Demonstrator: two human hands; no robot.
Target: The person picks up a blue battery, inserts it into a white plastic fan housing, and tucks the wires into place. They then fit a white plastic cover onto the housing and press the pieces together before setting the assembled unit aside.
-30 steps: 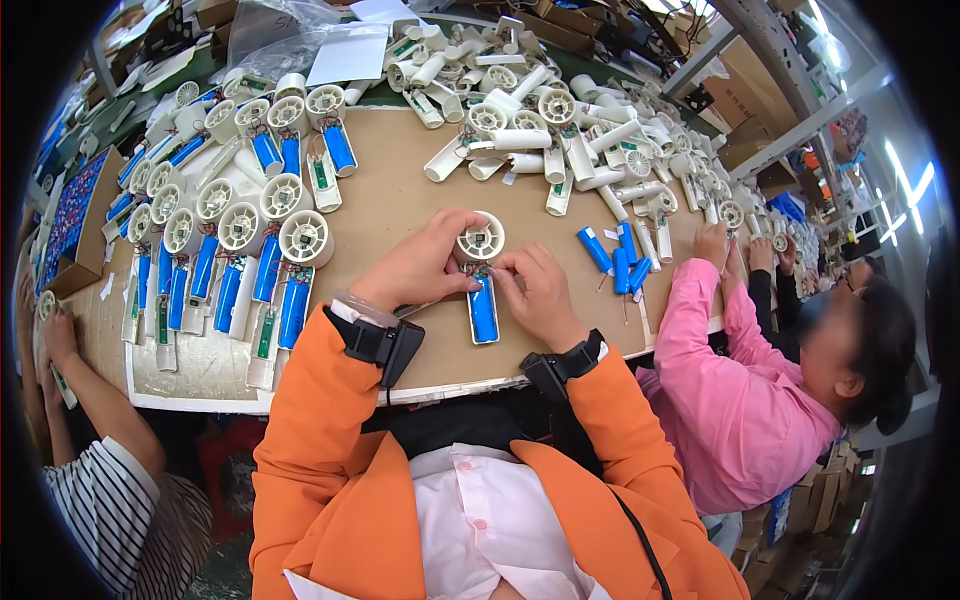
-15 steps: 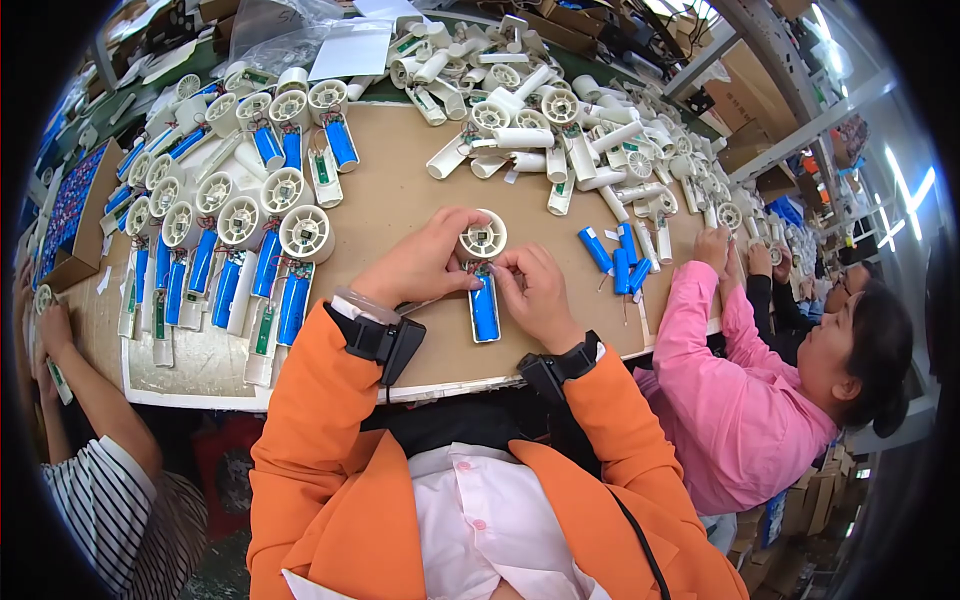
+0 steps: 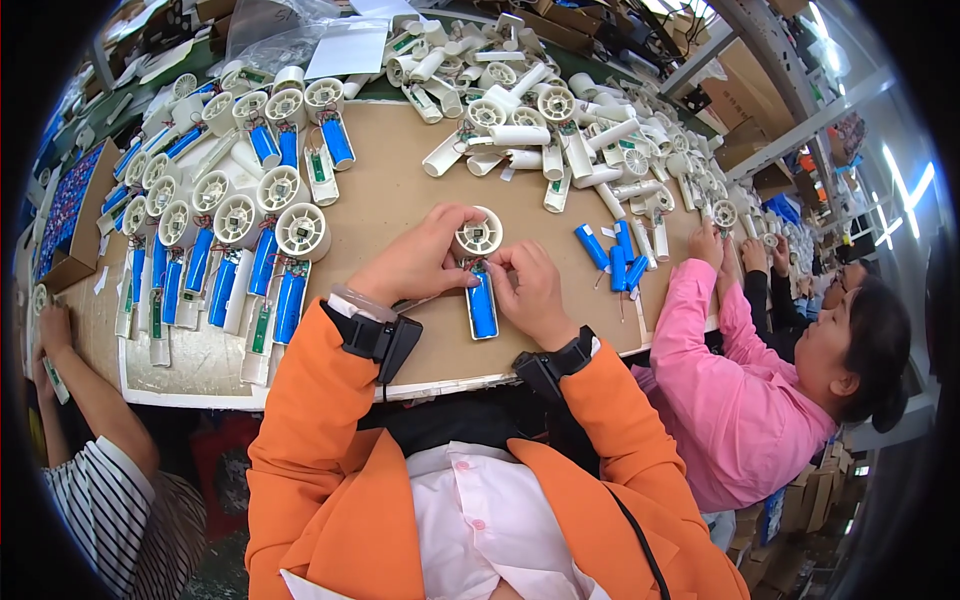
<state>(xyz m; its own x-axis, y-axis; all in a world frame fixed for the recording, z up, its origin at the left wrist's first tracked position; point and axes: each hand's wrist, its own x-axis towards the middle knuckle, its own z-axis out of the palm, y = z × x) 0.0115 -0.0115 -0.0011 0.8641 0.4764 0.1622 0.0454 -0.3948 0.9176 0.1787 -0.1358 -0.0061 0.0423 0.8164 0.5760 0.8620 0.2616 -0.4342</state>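
In front of me lies a white plastic fan housing (image 3: 478, 231) with a round spoked head and an open handle pointing toward me. A blue cylindrical battery (image 3: 482, 308) sits in that handle. My left hand (image 3: 428, 252) is closed around the head's left side, thumb at the joint with the handle. At the right of the same joint, my right hand (image 3: 530, 290) has its thumb and forefinger pinched together near the battery's top end. Thin wires show there, but the fingertips hide what exactly they pinch.
Rows of similar housings with blue batteries (image 3: 290, 300) stand at the left. Loose batteries (image 3: 617, 268) lie at the right, below a heap of white housing parts (image 3: 520, 130). A cardboard box (image 3: 85, 220) sits far left. Co-workers are on both sides, one in a pink shirt (image 3: 730, 400).
Almost nothing differs: the whole view has shifted slightly. Both hands stay at the joint between the housing's head and handle.
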